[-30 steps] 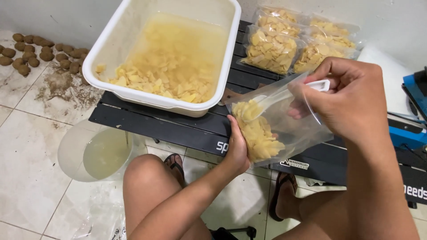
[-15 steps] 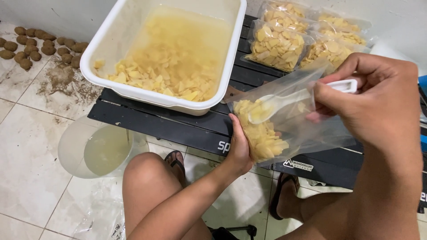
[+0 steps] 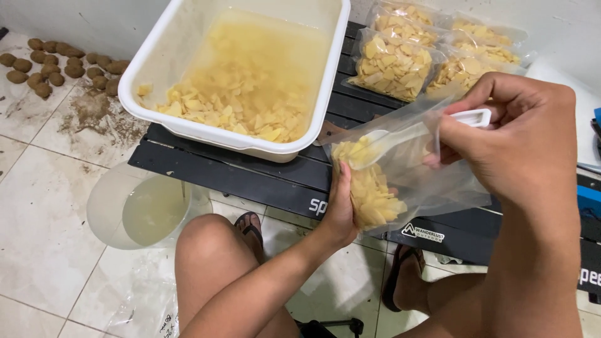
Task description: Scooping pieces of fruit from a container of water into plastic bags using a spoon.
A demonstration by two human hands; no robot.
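The white tub (image 3: 188, 119) takes most of the black table (image 3: 250, 178), and only a narrow strip of bare slats stays free along its front edge, between the tub and the clear bag (image 3: 413, 181). Behind the bag, the filled packets (image 3: 391, 66) stand close together and block the far right corner. On the floor at the left, a clear container with liquid (image 3: 147, 209) stands near the knee (image 3: 206, 238), and brown lumps (image 3: 56, 66) lie along the wall.

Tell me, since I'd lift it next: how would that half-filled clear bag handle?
Probably floppy: the bag sags around the left hand. Likely bottom-heavy, with the slices piled low. Possibly slippery, since those slices come from a tub of liquid.
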